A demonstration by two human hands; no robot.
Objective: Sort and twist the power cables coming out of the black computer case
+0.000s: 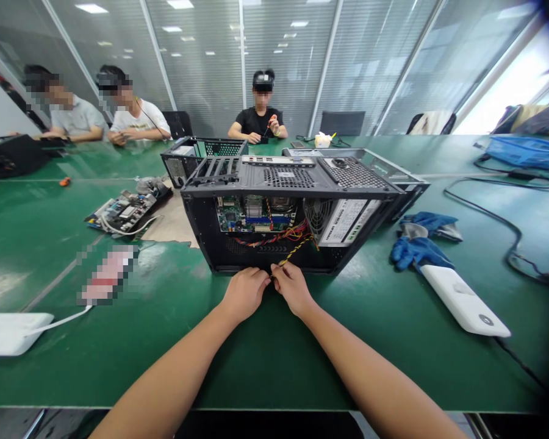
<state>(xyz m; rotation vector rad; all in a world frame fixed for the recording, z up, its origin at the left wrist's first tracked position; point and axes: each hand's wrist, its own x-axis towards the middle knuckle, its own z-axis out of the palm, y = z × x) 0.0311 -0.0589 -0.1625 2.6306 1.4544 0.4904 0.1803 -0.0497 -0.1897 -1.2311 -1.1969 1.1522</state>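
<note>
A black computer case (201, 228) stands on the green table (274, 353) with its open side facing me. Inside it show a green circuit board (231, 218), a power supply (348, 222) with a fan, and red and orange wires. A yellow and black twisted cable (295, 249) runs from near the power supply out to the case's lower front edge. My right hand (291, 288) pinches the end of this cable. Beside it, nearly touching, my left hand (246, 294) is closed with its fingertips at the same cable end. The cable's tip is hidden between the fingers.
Left of the case lies a circuit board assembly (128, 210) on cardboard (171, 219), with a white power bank (16, 332) nearer me. Right are blue gloves (421, 251), another power bank (466, 299) and black cables (507, 222). More cases (176, 167) and three people sit beyond.
</note>
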